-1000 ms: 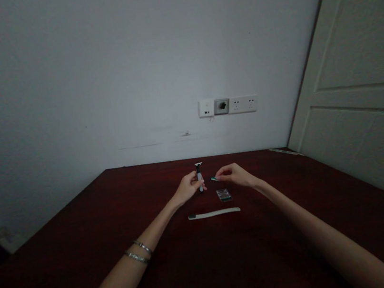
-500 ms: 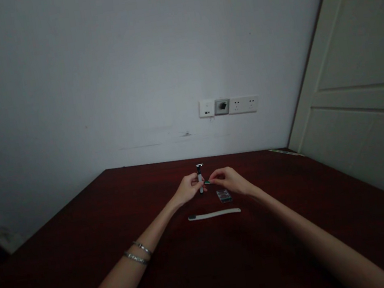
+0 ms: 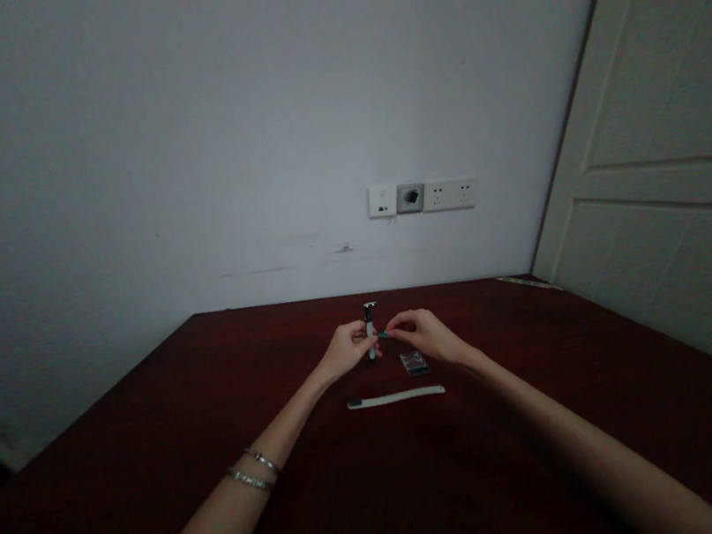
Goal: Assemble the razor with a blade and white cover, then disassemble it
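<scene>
My left hand (image 3: 345, 349) is closed around a razor (image 3: 371, 336), which stands upright with its T-shaped head at the top and a pale handle with dark parts. My right hand (image 3: 425, 332) pinches a small flat green piece (image 3: 383, 334) between thumb and fingertips. The green piece is close beside the razor's handle; whether they touch I cannot tell. Below the right hand, a small clear plastic case (image 3: 415, 363) lies on the table. Nearer to me lies a long, slightly curved pale handle (image 3: 397, 397) with a dark left end.
The dark red table (image 3: 389, 485) reaches back to a pale wall (image 3: 210, 146). Wall sockets (image 3: 449, 194) sit above its back edge. A thin strip (image 3: 528, 282) lies at the back right, by a pale panelled door (image 3: 668, 167).
The green piece has tilted slightly in my right fingers, beside the razor. Both hands keep nearly the same place; the whole view has shifted a little.
</scene>
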{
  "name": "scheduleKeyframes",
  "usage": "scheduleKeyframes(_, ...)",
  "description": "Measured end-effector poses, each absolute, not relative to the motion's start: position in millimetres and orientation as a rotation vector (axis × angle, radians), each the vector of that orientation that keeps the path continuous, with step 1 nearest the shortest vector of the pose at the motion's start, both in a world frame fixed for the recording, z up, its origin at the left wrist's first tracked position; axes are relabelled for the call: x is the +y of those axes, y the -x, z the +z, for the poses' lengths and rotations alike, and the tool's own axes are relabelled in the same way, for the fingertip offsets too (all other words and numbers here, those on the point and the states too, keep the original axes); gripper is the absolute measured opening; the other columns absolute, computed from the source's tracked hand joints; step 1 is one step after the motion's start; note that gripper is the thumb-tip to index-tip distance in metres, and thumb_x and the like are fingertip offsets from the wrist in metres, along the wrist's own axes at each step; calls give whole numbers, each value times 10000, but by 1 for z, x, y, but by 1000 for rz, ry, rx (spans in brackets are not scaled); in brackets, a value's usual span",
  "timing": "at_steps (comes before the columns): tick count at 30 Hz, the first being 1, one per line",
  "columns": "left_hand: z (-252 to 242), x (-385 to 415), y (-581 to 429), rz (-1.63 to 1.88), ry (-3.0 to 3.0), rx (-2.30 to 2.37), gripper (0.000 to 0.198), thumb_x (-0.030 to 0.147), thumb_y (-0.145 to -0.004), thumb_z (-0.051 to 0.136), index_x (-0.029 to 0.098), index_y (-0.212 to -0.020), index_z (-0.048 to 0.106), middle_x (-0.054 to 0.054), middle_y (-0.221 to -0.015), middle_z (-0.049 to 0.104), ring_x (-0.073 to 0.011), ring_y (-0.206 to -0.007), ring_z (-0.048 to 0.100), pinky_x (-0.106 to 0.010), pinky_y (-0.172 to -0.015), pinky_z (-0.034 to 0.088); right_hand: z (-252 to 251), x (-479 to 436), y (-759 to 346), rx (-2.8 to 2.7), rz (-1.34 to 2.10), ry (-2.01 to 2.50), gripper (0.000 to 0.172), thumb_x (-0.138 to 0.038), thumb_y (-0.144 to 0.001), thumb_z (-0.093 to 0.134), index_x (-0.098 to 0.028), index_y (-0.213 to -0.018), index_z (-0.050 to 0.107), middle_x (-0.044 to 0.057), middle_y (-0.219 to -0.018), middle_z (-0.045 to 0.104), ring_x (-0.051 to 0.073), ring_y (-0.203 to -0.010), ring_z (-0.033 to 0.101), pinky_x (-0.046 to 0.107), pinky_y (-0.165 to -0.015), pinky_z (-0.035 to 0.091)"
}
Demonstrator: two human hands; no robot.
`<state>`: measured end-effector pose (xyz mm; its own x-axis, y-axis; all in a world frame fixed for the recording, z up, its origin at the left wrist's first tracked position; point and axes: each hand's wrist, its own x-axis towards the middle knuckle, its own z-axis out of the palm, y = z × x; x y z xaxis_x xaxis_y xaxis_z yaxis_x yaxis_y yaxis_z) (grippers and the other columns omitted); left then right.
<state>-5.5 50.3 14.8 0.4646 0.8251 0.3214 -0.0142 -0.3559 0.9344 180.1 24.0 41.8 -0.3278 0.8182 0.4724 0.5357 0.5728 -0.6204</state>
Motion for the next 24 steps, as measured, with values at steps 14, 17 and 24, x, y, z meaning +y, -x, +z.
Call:
scheduleKeyframes(14,17,51,9,1062,-1644,691,234,286,-696,662,117,-764,514,-17,-636,615,-148,-573,642,-235,-545,488,35,23,-193,-2087,157,955,225,-297,-774,611,-195,-971,647,58,-926,664,173,-859,582,295,-745,460)
scheduleKeyframes(17,19,51,10,1053,-1606,694,235,284,-696,660,120,-764,508,-16,-624,614,-155,-582,647,-239,-542,495,30,24,-199,-2135,96,912,227,-297,-798,584,-218,-1005,634,56,-944,643,171,-880,570,309,-781,458)
scheduleKeyframes(24,20,49,11,997,-1545,704,260,308,-700,655,115,-806,516,-43,-676,633,-173,-618,660,-236,-526,506,26,24,-196,-2144,24,810,205,-262,-853,507,-226,-1010,632,62,-872,623,176,-846,551,322,-755,465)
